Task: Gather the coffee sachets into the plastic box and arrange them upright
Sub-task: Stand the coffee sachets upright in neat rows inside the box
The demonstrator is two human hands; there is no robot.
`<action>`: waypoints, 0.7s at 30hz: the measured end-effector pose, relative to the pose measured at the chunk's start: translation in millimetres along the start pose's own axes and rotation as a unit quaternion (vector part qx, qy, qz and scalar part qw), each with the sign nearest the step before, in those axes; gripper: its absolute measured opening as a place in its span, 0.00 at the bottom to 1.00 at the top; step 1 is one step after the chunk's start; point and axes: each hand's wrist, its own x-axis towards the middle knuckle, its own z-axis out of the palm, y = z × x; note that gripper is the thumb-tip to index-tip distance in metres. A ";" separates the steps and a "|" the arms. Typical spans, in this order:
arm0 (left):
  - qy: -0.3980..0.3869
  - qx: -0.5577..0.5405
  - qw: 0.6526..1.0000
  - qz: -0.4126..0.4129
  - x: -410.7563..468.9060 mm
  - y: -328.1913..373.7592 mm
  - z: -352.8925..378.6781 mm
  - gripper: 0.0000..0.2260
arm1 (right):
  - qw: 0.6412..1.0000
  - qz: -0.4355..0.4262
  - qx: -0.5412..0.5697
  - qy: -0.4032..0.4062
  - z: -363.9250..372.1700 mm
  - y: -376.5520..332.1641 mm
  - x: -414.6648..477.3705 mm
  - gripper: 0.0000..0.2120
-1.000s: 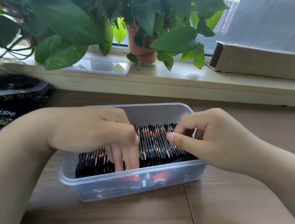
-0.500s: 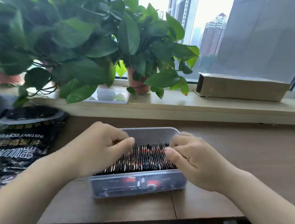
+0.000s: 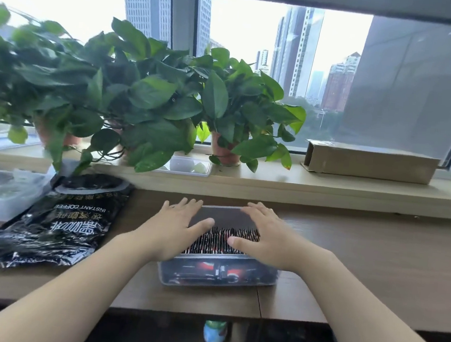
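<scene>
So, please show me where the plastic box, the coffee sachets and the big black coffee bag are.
plastic box [image 3: 250, 279]: head view, on its clear front wall.
coffee sachets [image 3: 221, 240]: head view, on the top edges of the packed row.
black coffee bag [image 3: 58, 227]: head view, on its printed face.

The left hand [image 3: 175, 229] and right hand [image 3: 265, 234] hide both ends of the sachets [image 3: 221, 238] — the coffee bag [image 3: 58, 224] is cut off at left.

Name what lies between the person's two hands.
In the head view, a packed row of coffee sachets in the plastic box lies between the left hand and the right hand.
</scene>
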 end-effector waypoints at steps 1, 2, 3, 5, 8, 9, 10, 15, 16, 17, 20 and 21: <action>-0.013 0.019 1.000 0.009 -0.2 0.4 -0.5 0.34 | 1.000 0.001 -0.005 -0.006 -0.8 0.8 -0.9 0.41; -0.029 0.035 0.999 0.016 -0.3 1.0 -1.4 0.37 | 1.000 0.001 -0.013 -0.011 -0.4 1.8 -1.4 0.42; -0.047 0.049 0.998 0.019 -0.4 1.5 -2.6 0.40 | 1.000 0.000 -0.023 -0.016 0.4 2.0 -2.0 0.43; -0.070 0.070 0.995 0.022 0.0 2.0 -4.3 0.50 | 0.999 0.003 -0.038 -0.016 2.5 1.3 -2.6 0.43; -0.063 0.078 0.995 0.027 1.4 2.4 -2.1 0.53 | 0.999 0.009 -0.034 0.004 4.2 0.9 -3.2 0.43; -0.055 0.070 0.996 0.026 1.7 2.2 -0.9 0.49 | 0.999 0.011 -0.030 0.010 3.9 0.8 -3.7 0.42; -0.047 0.059 0.997 0.025 1.7 2.0 0.1 0.46 | 0.999 0.012 -0.027 0.013 4.0 0.7 -4.0 0.42; -0.010 0.014 0.999 0.034 3.4 -2.5 4.7 0.41 | 0.999 0.021 -0.006 0.030 7.0 4.4 -5.4 0.41; -0.001 0.007 0.999 0.038 5.2 -3.6 5.4 0.41 | 0.999 0.023 0.001 0.035 6.9 4.8 -6.0 0.40; 0.009 0.001 0.999 0.043 7.3 -4.7 6.0 0.41 | 0.999 0.023 0.009 0.041 6.9 5.4 -6.9 0.39; 0.026 -0.004 0.998 0.052 11.2 -4.4 6.6 0.42 | 0.998 0.025 0.020 0.055 6.7 6.0 -8.4 0.37; 0.028 -0.006 0.998 0.053 11.1 -4.2 6.8 0.41 | 0.998 0.025 0.021 0.057 6.6 5.6 -8.8 0.36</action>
